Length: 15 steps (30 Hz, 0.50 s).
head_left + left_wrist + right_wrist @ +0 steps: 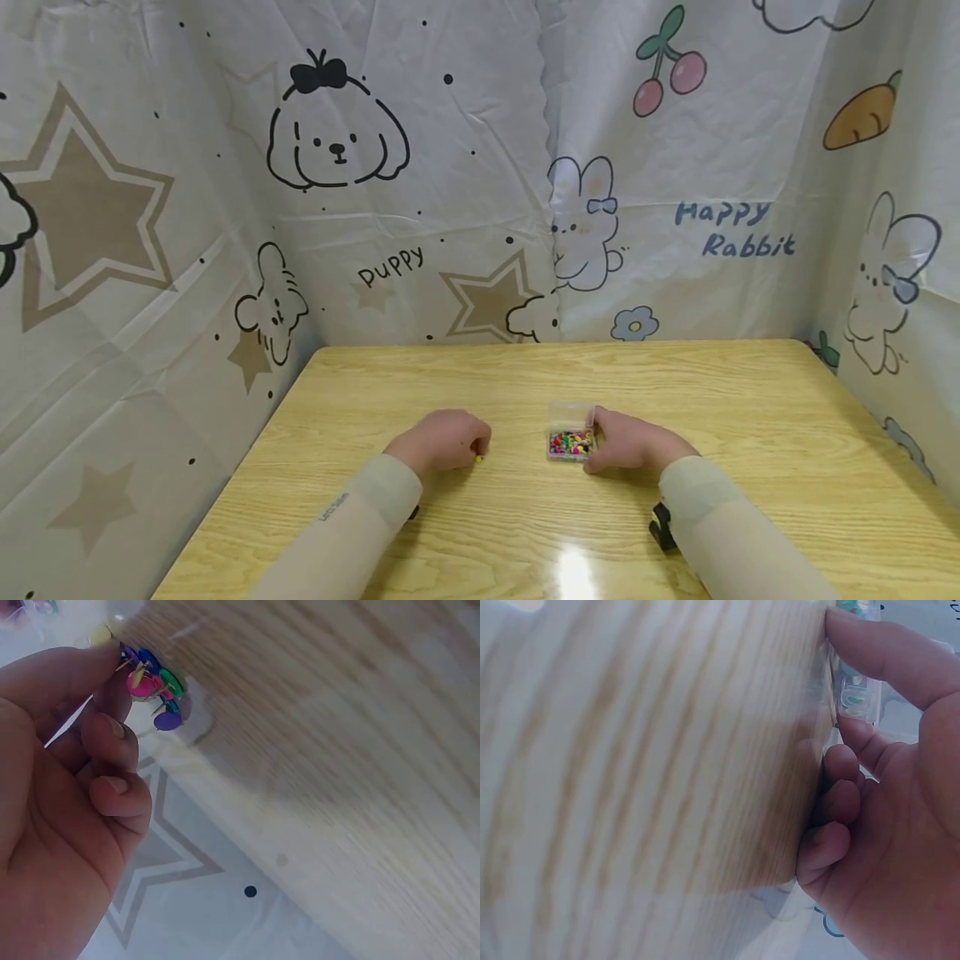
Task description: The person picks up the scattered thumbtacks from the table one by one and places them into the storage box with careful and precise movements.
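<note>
A small clear plastic case [570,457] full of colourful thumbtacks stands on the table with its transparent lid [572,415] raised at the back. My right hand [628,442] grips the case's right side, thumb at the front corner and a finger by the lid; the right wrist view shows the thumb [889,649] against its edge. To the left of the case, my left hand [444,440] is low over the table, thumb and forefinger pinching thumbtacks. Purple, blue, green and pink thumbtacks [154,686] cluster at its fingertips, with a yellow thumbtack [100,634] beside the thumb. The head view hides most of this cluster.
The wood-grain table [450,375] reaches back to a white printed curtain [480,167], which also hangs along both sides. Black straps [663,527] show under the wrists. A bright reflection lies on the table's near part.
</note>
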Tool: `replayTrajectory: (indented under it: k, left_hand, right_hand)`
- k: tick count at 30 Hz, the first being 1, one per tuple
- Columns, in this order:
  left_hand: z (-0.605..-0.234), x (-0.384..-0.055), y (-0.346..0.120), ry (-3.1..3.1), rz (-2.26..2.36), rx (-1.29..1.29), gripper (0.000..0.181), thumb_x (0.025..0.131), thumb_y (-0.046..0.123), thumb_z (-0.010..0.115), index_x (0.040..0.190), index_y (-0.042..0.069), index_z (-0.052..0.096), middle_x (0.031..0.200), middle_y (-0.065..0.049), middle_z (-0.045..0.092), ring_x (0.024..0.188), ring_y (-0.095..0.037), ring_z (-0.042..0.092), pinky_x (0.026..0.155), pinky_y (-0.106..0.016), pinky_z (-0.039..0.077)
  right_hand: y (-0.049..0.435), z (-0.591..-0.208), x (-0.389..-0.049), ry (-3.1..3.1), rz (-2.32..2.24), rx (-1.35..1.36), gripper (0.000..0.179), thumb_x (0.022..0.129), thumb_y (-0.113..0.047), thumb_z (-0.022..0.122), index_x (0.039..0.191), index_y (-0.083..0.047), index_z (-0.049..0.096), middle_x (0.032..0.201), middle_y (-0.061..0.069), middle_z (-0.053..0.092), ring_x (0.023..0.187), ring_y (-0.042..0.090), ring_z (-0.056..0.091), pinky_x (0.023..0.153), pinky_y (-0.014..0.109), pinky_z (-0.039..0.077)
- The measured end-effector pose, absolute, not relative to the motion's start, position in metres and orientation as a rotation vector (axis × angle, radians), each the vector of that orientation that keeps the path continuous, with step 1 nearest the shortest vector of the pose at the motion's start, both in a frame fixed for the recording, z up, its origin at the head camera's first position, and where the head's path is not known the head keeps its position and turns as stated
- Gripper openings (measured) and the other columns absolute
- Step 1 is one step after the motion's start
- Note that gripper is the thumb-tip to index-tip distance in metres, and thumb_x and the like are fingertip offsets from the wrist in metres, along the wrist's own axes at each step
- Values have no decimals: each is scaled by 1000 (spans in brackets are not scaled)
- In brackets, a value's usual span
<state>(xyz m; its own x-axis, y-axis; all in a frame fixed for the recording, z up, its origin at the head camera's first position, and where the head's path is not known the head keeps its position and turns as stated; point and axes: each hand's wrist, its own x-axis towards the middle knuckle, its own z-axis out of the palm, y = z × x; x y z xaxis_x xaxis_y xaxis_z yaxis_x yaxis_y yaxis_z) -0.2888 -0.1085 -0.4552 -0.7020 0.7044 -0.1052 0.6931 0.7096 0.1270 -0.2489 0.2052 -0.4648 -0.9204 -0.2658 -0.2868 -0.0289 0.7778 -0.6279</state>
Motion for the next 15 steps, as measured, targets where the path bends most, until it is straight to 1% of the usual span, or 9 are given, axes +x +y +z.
replayTrajectory:
  k: [2,8,13,15]
  left_hand:
    - [-455,-288,-108,2778,127,1147,24,87,-2,65,81,22,65,77,14,57,71,-10,51,70,-29,46]
    - [-455,-289,-98,2821,139,1207,22,97,7,62,80,21,62,76,12,56,68,-9,51,67,-28,45]
    - [-455,-289,-80,2862,92,1321,22,98,12,65,80,22,57,76,11,53,68,-8,47,66,-25,42]
    - [-454,-287,-71,2873,63,1371,21,99,11,65,82,22,58,77,12,53,69,-7,47,66,-24,43]
  right_hand:
    - [205,-465,-249,2603,-919,-221,52,77,-21,86,113,-12,48,100,5,58,88,23,53,81,40,42]
    - [205,-468,-252,2605,-901,-215,51,78,-22,86,112,-13,49,101,4,59,89,22,54,82,41,42]
    - [205,-467,-253,2606,-902,-217,50,78,-23,85,112,-13,50,102,4,59,90,22,54,83,41,42]
    - [206,-467,-253,2602,-904,-224,50,78,-23,85,112,-13,49,102,4,59,90,22,54,83,41,42]
